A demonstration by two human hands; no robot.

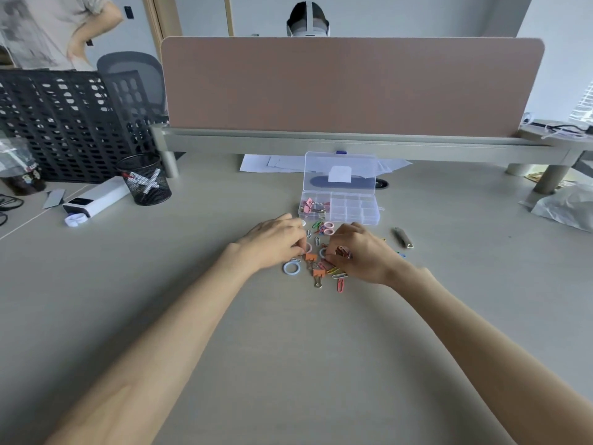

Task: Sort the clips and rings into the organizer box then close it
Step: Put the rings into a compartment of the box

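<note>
With the lid raised at frame centre, organizer box (340, 210) open just above the pile, pink binder clips (313, 205) in its left compartment. Below it, left hand (276, 244) and right hand (362, 252) curled over scattered clips and rings (321, 252); grip impossible to tell. Orange binder clip (310, 257) between fingertips, nearer the left. Blue ring (291, 268) lower left.

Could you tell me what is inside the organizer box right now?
Pink binder clips fill the organizer box's left compartment; the other compartments look empty.
</note>
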